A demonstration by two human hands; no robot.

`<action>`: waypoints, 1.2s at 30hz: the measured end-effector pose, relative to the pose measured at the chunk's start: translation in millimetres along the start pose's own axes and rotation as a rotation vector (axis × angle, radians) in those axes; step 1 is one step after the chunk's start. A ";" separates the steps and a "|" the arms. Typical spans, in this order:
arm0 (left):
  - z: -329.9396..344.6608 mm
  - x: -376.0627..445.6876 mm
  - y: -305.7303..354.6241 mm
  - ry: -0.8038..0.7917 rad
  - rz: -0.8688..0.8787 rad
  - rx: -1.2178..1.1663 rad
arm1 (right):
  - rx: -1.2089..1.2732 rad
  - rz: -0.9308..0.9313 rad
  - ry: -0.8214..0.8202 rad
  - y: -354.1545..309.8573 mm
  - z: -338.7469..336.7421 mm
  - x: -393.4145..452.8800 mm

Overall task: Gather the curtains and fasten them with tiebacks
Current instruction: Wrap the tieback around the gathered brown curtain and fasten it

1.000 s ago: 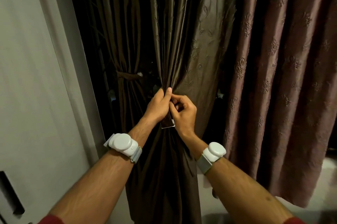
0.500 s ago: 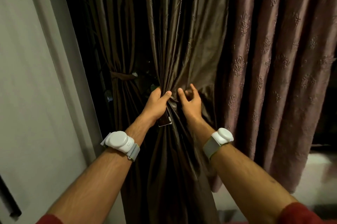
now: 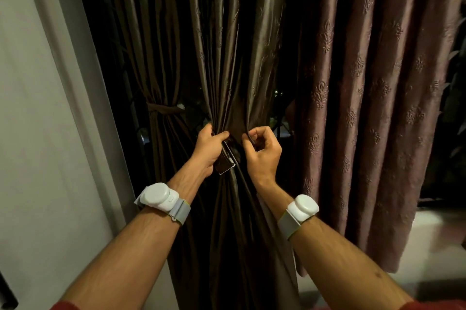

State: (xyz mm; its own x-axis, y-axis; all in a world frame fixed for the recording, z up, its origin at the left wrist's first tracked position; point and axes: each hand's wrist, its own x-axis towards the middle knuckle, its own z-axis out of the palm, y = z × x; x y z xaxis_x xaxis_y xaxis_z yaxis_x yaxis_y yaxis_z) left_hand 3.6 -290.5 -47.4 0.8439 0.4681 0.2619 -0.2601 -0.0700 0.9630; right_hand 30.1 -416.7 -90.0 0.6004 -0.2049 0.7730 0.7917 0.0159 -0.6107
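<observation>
A shiny dark brown curtain [image 3: 237, 40] hangs in front of me, bunched into a narrow waist at hand height. My left hand [image 3: 208, 149] grips that waist from the left and pins the brown tieback strip [image 3: 226, 163], whose white-edged end sticks out below the palm. My right hand [image 3: 262, 152] sits just right of the waist with fingers curled, pinching a fold or the tieback's other end; which one I cannot tell. Further left, a second brown curtain [image 3: 161, 62] is cinched by its own tieback [image 3: 161, 109].
A mauve patterned curtain [image 3: 365, 98] hangs loose on the right. A white wall [image 3: 45, 133] stands on the left. Dark window glass [image 3: 277, 93] shows between the panels. Pale floor [image 3: 438, 241] lies at lower right.
My right hand went from pinching at the tieback to an open palm on the fabric, and is now curled shut at the right of the bunch. The left hand kept its grip.
</observation>
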 end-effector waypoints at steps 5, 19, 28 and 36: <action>-0.5 2.7 1.2 -0.037 -0.031 -0.052 | 0.028 0.025 -0.005 -0.9 -4.4 -0.2; 12.0 -21.8 0.0 -0.147 0.131 -0.012 | -0.051 -0.112 -0.180 -2.8 -5.3 -8.5; 9.1 -17.3 -2.8 -0.070 0.222 0.088 | 0.030 -0.070 -0.125 -5.2 -10.8 -1.8; 10.4 -11.4 -4.0 -0.099 0.299 0.158 | 0.138 0.436 -0.166 8.0 6.4 18.8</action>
State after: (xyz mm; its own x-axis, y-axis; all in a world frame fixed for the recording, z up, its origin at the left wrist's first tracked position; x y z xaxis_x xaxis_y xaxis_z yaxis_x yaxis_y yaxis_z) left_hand -0.1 -304.8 -53.6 0.7847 0.3194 0.5313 -0.4333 -0.3303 0.8385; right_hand 48.4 -414.2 -79.2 0.8805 0.0085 0.4740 0.4632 0.1980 -0.8639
